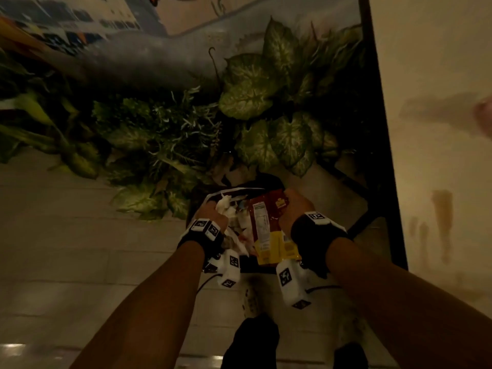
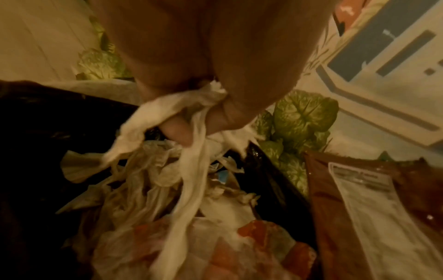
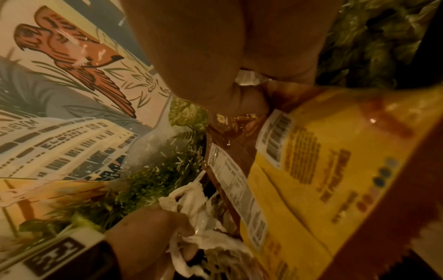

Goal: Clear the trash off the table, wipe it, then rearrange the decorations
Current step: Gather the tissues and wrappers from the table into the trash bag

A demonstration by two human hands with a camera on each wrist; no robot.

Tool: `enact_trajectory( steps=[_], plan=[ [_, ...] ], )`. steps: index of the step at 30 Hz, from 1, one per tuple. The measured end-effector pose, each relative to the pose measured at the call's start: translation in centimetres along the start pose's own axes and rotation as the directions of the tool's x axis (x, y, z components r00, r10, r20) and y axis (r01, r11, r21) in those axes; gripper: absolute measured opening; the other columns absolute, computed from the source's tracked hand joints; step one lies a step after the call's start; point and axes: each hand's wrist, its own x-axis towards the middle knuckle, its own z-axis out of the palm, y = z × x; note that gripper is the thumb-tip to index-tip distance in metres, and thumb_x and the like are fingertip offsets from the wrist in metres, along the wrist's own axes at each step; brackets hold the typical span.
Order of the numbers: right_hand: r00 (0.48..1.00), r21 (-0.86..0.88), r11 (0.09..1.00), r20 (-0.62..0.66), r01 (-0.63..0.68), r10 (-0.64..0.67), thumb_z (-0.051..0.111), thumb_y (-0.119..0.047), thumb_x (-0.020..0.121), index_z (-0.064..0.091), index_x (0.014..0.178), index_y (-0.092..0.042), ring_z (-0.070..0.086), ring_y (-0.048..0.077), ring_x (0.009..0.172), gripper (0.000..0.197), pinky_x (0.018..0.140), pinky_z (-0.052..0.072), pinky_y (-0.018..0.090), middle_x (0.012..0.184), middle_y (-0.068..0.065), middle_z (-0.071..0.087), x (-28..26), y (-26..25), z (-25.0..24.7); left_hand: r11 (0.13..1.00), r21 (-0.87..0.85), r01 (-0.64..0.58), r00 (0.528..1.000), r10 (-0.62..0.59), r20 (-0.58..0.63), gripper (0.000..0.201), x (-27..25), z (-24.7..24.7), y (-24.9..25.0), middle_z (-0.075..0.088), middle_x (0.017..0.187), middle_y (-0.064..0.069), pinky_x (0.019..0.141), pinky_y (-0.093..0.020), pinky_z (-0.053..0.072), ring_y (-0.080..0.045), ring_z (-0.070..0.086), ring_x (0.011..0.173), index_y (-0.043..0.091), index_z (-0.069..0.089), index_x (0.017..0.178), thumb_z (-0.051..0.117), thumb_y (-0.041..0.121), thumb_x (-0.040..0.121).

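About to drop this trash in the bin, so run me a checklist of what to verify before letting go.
1. Left hand grips the crumpled white napkins: ok.
2. Right hand grips the brown and yellow snack bag at its top: ok.
3. Both loads are over the black bin liner: ok for the napkins; the snack bag's lower end hangs toward the near edge, cannot tell.
4. Room left in the bin: paper and wrappers already piled high, cannot tell.
5. Plant leaves clear of the bin opening: some sit close beside it, cannot tell.
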Motion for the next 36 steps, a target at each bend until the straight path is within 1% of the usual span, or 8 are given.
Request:
enact_trajectory(
  steps=[2,8,13,20,23,27,32,36],
  plan=[
    [1.000,0.006,1.000,-0.010,-0.009,0.009,0.052,-0.021,0.090,0.046,0.124,-0.012,0.058,0.031,0.106,0.035,0.083,0.044,0.030,0.120,0.014,0.057,0.8,0.3,0.8,0.998,0.028,-0.056,0.998,0.056,-0.001,0.047,0.6,0.7,-0.5,0.050,0.134,-0.012,0.096,-0.032,0.042,-0.032,0.050,0.119,0.012,0.043,0.134,0.055,0.020,0.090],
    [0.999,-0.008,0.999,0.017,-0.033,0.033,0.053,-0.024,0.091,0.036,0.137,-0.015,0.053,0.033,0.115,0.049,0.091,0.042,0.032,0.130,0.014,0.052,2.3,0.3,2.4,0.996,-0.061,-0.070,0.997,0.069,-0.019,0.051,1.3,0.8,-2.0,0.053,0.129,-0.012,0.092,-0.034,0.044,-0.032,0.053,0.113,0.014,0.044,0.133,0.061,0.028,0.087],
    [0.990,-0.098,0.993,0.123,-0.060,0.072,0.056,-0.020,0.090,0.007,0.150,-0.016,0.040,0.033,0.130,0.078,0.106,0.035,0.037,0.148,0.015,0.032,2.0,0.5,2.4,0.990,-0.126,-0.065,0.996,0.057,-0.068,0.059,0.8,-1.2,-2.1,0.046,0.139,-0.011,0.095,-0.031,0.041,-0.030,0.048,0.123,0.012,0.036,0.142,0.057,0.010,0.087],
    [0.966,-0.164,0.959,0.152,0.232,-0.208,0.056,-0.015,0.089,0.030,0.143,-0.014,0.047,0.027,0.124,0.059,0.102,0.039,0.030,0.140,0.011,0.045,-1.4,-2.0,-2.2,0.947,-0.275,-0.164,0.968,0.100,-0.230,0.044,-2.1,-4.7,0.4,0.059,0.124,-0.010,0.092,-0.031,0.045,-0.027,0.057,0.109,0.010,0.053,0.125,0.064,0.012,0.082],
    [0.923,-0.191,0.904,0.123,0.383,-0.365,0.057,-0.014,0.088,0.045,0.133,-0.019,0.052,0.025,0.118,0.047,0.097,0.044,0.031,0.132,0.005,0.052,-4.8,-2.6,-6.9,0.940,-0.205,-0.272,0.918,0.189,-0.349,0.036,-5.6,-6.1,3.6,0.060,0.116,-0.004,0.084,-0.024,0.041,-0.023,0.056,0.104,0.010,0.057,0.120,0.055,0.002,0.084],
    [0.875,-0.275,0.834,0.069,0.478,-0.479,0.060,-0.019,0.086,0.055,0.124,-0.022,0.058,0.021,0.111,0.039,0.093,0.046,0.030,0.124,0.001,0.060,-10.0,0.3,-14.4,0.864,-0.099,-0.493,0.778,0.387,-0.496,0.029,-10.5,-6.8,8.7,0.066,0.106,-0.005,0.082,-0.024,0.043,-0.020,0.060,0.099,0.011,0.062,0.109,0.055,0.000,0.083],
    [0.891,-0.328,0.839,0.018,0.435,-0.454,0.062,-0.024,0.085,0.058,0.116,-0.025,0.061,0.015,0.092,0.031,0.085,0.045,0.026,0.109,-0.008,0.062,-15.8,8.5,-23.3,0.750,-0.081,-0.657,0.684,0.546,-0.484,0.023,-17.7,-5.2,16.6,0.068,0.094,0.001,0.084,-0.041,0.055,-0.019,0.065,0.088,0.019,0.064,0.094,0.060,0.002,0.080],
    [0.904,-0.394,0.840,-0.052,0.373,-0.425,0.062,-0.027,0.085,0.058,0.114,-0.027,0.059,0.011,0.087,0.029,0.078,0.044,0.022,0.107,-0.010,0.061,-18.8,15.8,-29.5,0.659,-0.024,-0.752,0.597,0.665,-0.449,0.021,-24.1,-1.6,22.5,0.070,0.089,-0.002,0.081,-0.039,0.056,-0.019,0.066,0.083,0.019,0.067,0.087,0.063,0.000,0.077]
  ],
)
